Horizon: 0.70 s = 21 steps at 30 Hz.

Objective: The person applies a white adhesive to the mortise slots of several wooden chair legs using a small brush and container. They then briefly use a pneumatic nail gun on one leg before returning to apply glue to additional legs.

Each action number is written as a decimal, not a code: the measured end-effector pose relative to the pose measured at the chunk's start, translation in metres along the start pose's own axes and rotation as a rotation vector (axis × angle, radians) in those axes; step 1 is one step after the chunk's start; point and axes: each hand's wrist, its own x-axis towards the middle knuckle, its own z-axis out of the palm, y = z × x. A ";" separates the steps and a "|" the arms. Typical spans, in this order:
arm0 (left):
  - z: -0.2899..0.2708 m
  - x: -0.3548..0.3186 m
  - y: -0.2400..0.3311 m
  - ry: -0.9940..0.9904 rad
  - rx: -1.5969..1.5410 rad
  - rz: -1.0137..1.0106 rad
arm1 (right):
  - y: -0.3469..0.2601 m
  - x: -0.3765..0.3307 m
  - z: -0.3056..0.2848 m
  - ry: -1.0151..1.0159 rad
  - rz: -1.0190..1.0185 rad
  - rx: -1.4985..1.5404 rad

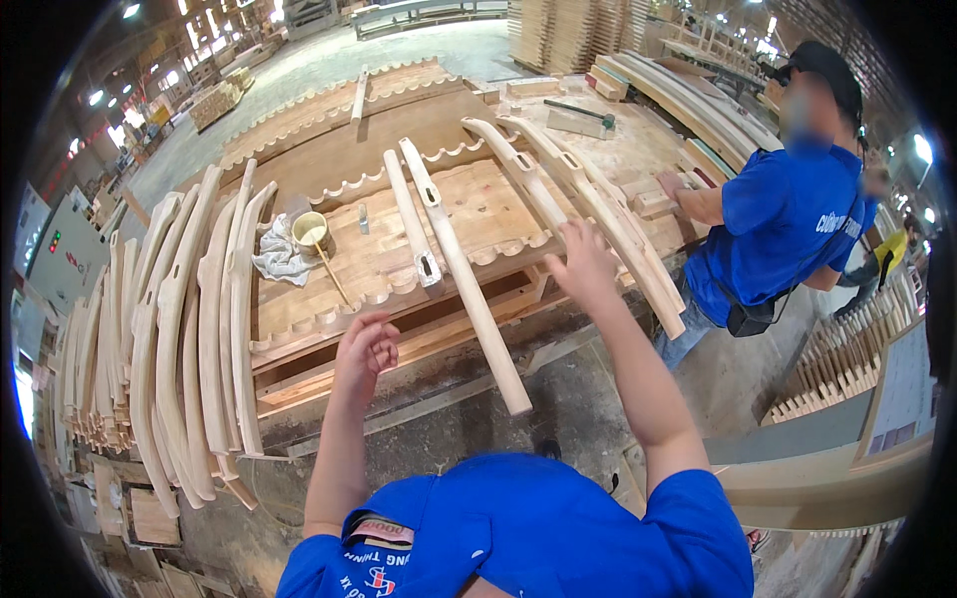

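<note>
My left hand (369,344) hovers at the near edge of the workbench, fingers loosely curled and apart, with nothing in it. My right hand (586,261) is spread over the near end of a curved wooden leg (528,179); whether it touches the leg I cannot tell. Just right of that lie more long curved legs (623,239). Between my hands a long slotted wooden leg (464,269) lies across the scalloped wooden rack (478,204), its near end jutting past the edge. A shorter slotted wooden piece (409,219) rests beside it on the left.
A cup with a stick (310,231) stands on the rack by a white rag (283,254). Many curved legs (189,309) are piled at the left. A co-worker in blue (778,204) stands at the right by wooden blocks (648,199). A mallet-like tool (583,114) lies farther back.
</note>
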 end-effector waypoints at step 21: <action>0.045 0.212 0.000 -0.022 0.036 -0.354 | -0.022 -0.120 -0.078 -0.602 0.625 1.911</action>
